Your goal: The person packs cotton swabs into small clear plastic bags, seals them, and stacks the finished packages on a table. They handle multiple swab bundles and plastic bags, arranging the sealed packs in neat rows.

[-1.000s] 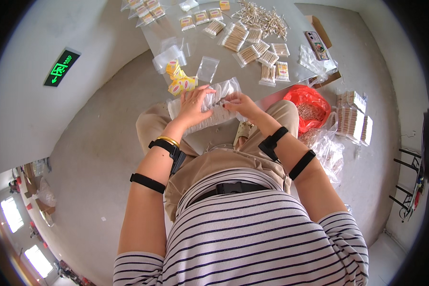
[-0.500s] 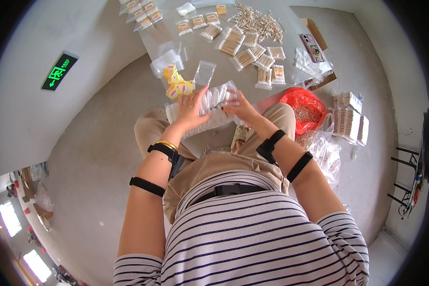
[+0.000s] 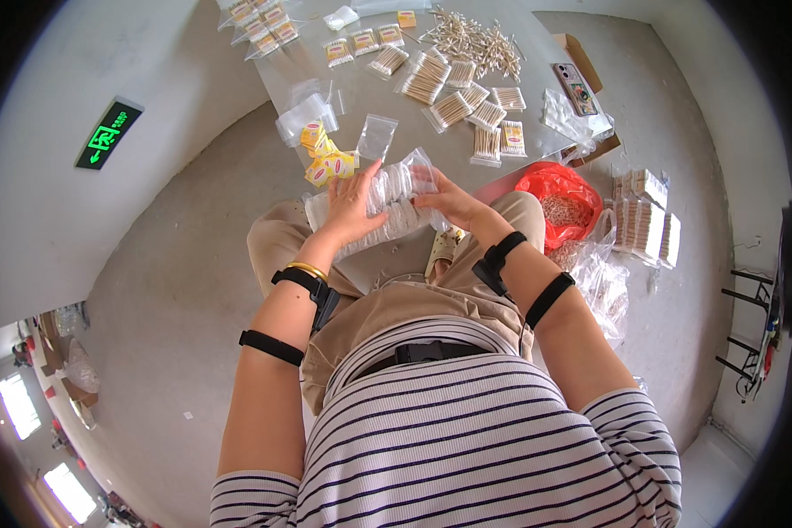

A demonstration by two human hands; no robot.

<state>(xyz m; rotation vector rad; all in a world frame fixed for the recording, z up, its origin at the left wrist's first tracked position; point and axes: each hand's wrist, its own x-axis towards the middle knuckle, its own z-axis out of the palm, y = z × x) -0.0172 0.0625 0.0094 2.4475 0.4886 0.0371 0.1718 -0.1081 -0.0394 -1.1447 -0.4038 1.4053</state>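
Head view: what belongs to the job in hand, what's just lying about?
In the job:
- filled clear bag, held by left hand and right hand
- likely: flat clear bag, yellow printed pieces, swab packs, loose swabs

Likely just about:
- phone
- cardboard by the table edge
- green-lit sign on the wall

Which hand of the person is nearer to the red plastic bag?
Right. The right hand is left of the red plastic bag; the left hand is farther left, on the clear plastic package.
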